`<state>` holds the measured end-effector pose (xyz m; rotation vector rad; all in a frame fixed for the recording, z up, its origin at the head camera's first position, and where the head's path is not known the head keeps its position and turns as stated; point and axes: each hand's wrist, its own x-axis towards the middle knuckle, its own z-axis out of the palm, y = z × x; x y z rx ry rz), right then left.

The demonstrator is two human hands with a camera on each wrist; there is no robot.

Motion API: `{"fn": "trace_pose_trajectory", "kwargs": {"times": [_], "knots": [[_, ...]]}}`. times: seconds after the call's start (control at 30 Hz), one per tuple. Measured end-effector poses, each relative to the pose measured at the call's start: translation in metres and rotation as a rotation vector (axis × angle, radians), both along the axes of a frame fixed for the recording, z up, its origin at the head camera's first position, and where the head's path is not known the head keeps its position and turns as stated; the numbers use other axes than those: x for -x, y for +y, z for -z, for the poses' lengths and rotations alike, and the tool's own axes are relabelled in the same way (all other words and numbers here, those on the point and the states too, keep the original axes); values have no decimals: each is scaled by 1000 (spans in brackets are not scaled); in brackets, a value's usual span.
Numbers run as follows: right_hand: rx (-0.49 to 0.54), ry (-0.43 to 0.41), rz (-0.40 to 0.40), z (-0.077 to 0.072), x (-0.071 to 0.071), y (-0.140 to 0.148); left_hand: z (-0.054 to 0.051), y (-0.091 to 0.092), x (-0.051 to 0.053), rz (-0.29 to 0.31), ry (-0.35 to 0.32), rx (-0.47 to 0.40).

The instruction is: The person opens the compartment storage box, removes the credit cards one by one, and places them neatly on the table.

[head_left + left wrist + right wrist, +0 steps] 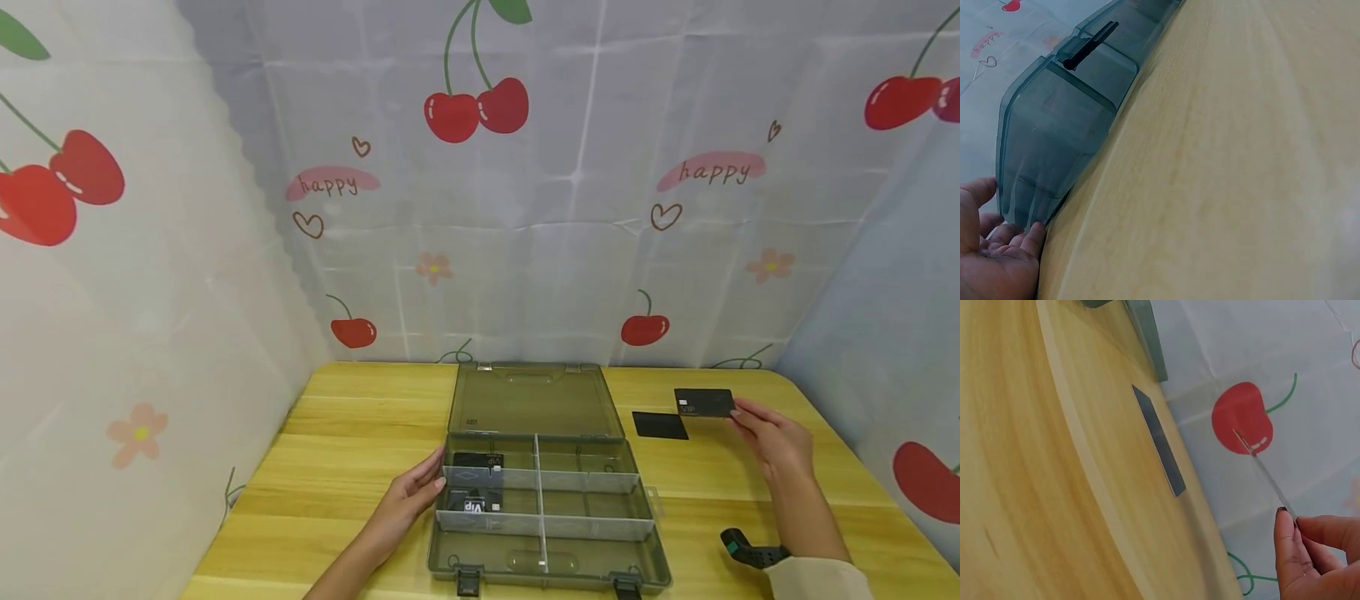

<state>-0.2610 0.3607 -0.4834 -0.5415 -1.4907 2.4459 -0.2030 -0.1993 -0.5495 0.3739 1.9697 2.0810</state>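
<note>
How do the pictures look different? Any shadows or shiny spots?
Head view: bright, with a wavy-edged shadow on the cherry cloth; left wrist: dimmer, the box looking bluish, a pale shine on the table at the right edge; right wrist: tilted, with a soft shadow along the table.

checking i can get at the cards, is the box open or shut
The box is open: its lid is folded back toward the far side, leaving the compartments uncovered.
</note>
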Motion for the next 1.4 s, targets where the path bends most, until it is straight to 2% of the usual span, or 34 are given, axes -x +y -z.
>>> {"fn": "trace_pose_trajectory", "kwargs": {"times": [0.17,0.43,0.8,1.13,1.4], "knots": [[-5,-56,36,3,1,3,1,0,0,1,4,-5],[36,-97,61,9,1,10,-1,0,-1,-5,7,13],[15,-134,48,19,4,18,-1,0,-1,-1,8,18],[-28,-167,38,26,6,22,-1,0,-2,-6,14,26],[-154,-172,32,33,7,23,-4,1,-3,12,25,39]]}}
